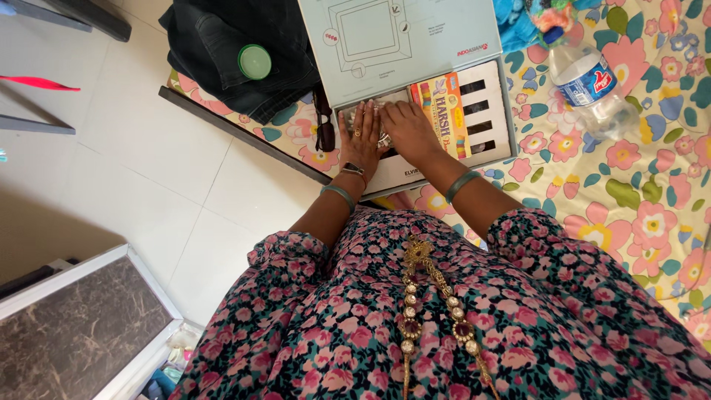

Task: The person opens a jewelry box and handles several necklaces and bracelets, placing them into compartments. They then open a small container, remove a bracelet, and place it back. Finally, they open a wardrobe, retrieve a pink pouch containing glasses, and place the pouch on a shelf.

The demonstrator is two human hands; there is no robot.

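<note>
Open box (452,141) — floral bedsheet (629,192), tiled floor (148,170).

Floral bed (637,215): open box (492,111), water bottle (592,85), dark jeans (215,44).

Hands (385,133) cover silvery item (383,138) in box (489,111); bottle (592,81) top cut off.

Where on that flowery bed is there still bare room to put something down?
The floral sheet lies bare between the open box, the plastic bottle and the person's right sleeve. It is crowded inside the box, where the left hand and right hand press, and by the dark clothes.
</note>
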